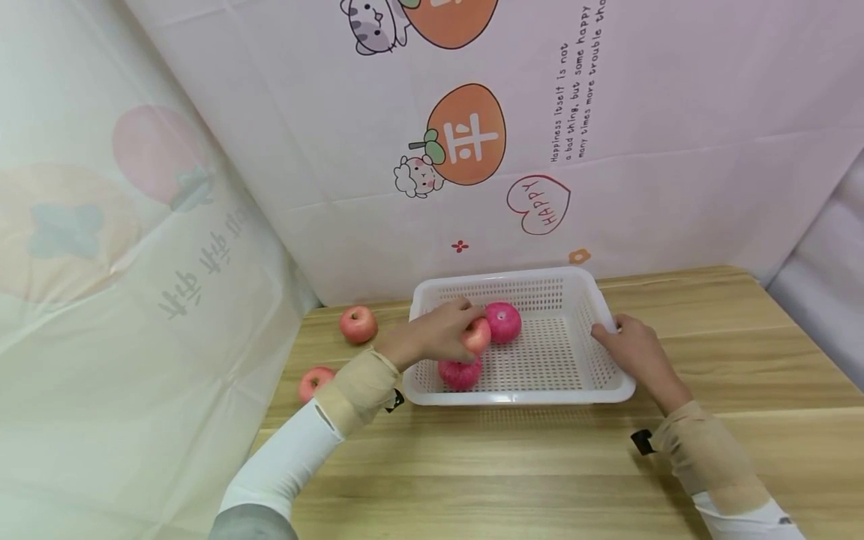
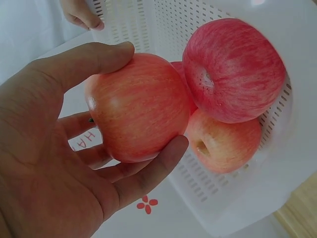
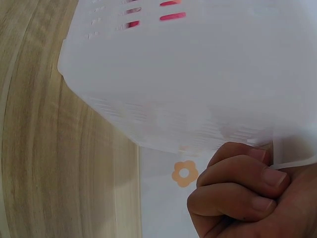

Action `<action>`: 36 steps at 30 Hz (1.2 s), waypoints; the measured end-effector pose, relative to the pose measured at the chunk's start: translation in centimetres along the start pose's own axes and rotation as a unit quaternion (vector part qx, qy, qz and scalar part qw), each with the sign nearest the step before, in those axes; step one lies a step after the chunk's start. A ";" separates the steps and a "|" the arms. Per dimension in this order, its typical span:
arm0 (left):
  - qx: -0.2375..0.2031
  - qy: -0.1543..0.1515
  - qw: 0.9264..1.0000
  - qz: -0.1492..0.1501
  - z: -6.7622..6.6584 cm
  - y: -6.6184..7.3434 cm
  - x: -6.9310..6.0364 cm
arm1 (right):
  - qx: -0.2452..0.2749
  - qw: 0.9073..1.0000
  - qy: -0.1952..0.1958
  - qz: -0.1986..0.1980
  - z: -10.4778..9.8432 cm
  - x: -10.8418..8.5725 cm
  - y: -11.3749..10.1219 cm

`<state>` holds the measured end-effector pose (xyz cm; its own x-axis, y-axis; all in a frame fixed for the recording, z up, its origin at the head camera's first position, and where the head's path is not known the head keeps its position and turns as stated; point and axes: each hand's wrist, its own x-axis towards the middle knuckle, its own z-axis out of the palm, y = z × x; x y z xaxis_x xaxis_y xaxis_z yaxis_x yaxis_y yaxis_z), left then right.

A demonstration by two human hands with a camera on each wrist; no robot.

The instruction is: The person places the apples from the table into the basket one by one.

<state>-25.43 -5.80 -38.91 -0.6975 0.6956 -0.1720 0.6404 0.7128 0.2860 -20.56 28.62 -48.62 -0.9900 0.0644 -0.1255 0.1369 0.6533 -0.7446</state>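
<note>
The basket [image 1: 520, 398] is white, with a pattern of small slots. Inside it, two apples [image 1: 502, 323] have a deep pink colour with paler streaks. The held apple [image 2: 141, 106] is more orange-red, finely streaked with pale yellow. The worktop [image 1: 472, 480] shows light brown wood grain. The white cloth [image 1: 324, 112] carries orange drawings [image 1: 489, 120], a red-outlined heart [image 1: 540, 205] and black letters [image 1: 574, 97].

White sleeves [image 1: 286, 454], beige wrist wraps [image 1: 361, 386], small black pieces [image 1: 641, 442], grey left-arm cloth [image 1: 253, 523]
</note>
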 end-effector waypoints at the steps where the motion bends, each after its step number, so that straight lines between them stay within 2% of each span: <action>1: 0.001 0.000 1.000 0.003 0.1 0.0 0.1 | 0.001 1.000 -0.001 0.000 0.0 0.0 0.0; 8: 0.005 0.001 1.000 0.016 0.5 0.2 0.6 | 0.003 1.000 -0.002 0.003 -0.1 -0.1 -0.1; 18: 0.005 -0.011 1.000 0.024 0.4 1.2 0.7 | -0.002 1.000 -0.002 -0.001 0.0 -0.2 -0.2; 23: 0.019 -0.005 0.999 0.041 0.4 1.4 1.2 | -0.006 1.000 0.000 -0.002 -0.1 -0.2 -0.2; 28: 0.030 0.006 0.998 0.053 0.8 1.4 1.6 | -0.010 1.000 0.002 -0.003 -0.1 -0.3 -0.3; 36: 0.042 0.005 0.998 0.052 1.3 1.2 2.1 | -0.011 1.000 0.004 -0.004 -0.1 -0.3 -0.3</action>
<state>-25.67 -3.37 -40.12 -0.6297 0.7649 -0.1355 0.7333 0.6429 0.2215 -20.35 28.44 -48.30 -0.9913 0.0654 -0.1145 0.1287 0.6696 -0.7315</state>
